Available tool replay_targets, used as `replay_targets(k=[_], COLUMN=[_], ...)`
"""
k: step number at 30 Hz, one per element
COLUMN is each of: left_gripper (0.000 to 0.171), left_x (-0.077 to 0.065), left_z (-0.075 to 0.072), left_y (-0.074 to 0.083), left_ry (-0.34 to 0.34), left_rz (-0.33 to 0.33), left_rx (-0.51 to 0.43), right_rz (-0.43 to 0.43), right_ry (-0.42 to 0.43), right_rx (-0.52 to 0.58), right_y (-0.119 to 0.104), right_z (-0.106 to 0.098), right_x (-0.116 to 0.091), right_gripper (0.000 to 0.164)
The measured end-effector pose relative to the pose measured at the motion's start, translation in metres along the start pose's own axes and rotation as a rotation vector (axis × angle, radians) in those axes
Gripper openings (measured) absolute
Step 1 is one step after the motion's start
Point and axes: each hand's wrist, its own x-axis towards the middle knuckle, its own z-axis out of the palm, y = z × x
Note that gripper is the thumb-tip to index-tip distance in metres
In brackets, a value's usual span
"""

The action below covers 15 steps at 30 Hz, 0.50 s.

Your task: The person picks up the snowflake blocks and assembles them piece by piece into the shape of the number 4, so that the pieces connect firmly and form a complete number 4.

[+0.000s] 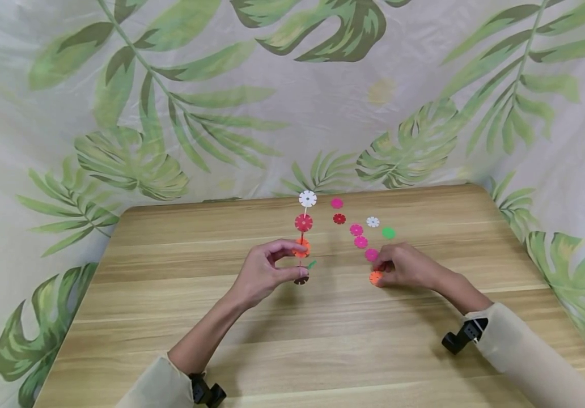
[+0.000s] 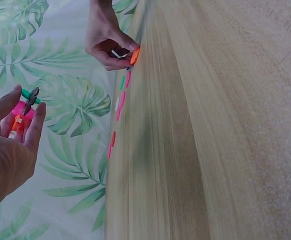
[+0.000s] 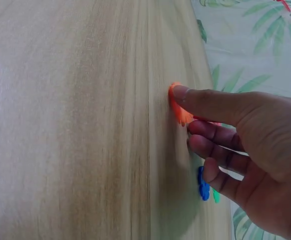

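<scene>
My left hand (image 1: 262, 276) grips an upright chain of notched plastic discs between thumb and fingers. A white disc (image 1: 307, 199) tops the chain, with a red disc (image 1: 303, 222) and an orange disc (image 1: 301, 247) below. Near the thumb are a dark brown disc (image 1: 301, 280) and a small green disc (image 1: 312, 264) seen almost edge-on. In the left wrist view, a pink piece (image 2: 23, 110) also shows among the fingers. At the right, my right hand (image 1: 407, 267) pinches a loose orange disc (image 3: 179, 106) at the tabletop, thumb against its face.
Loose discs lie on the wooden table (image 1: 251, 345) beyond the right hand: several pink ones (image 1: 356, 230), a dark red one (image 1: 339, 219), a white one (image 1: 372, 222) and a green one (image 1: 388, 233). A blue disc (image 3: 203, 183) lies beneath the right fingers. Leaf-patterned cloth (image 1: 318, 113) hangs behind.
</scene>
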Motion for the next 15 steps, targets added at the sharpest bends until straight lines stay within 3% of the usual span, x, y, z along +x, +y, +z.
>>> replay_targets(k=[9, 15], left_gripper=[0.037, 0.037], left_x=[-0.001, -0.001], left_z=[0.001, 0.001], left_y=[0.002, 0.004], left_ry=[-0.013, -0.021], left_rz=[-0.009, -0.002], left_rx=[-0.048, -0.070], right_rz=[0.064, 0.026], right_ry=[-0.019, 0.067], right_rx=[0.030, 0.028], right_y=[-0.003, -0.018], right_z=[0.001, 0.000], right_x=[0.001, 0.006], right_gripper=[0.017, 0.014])
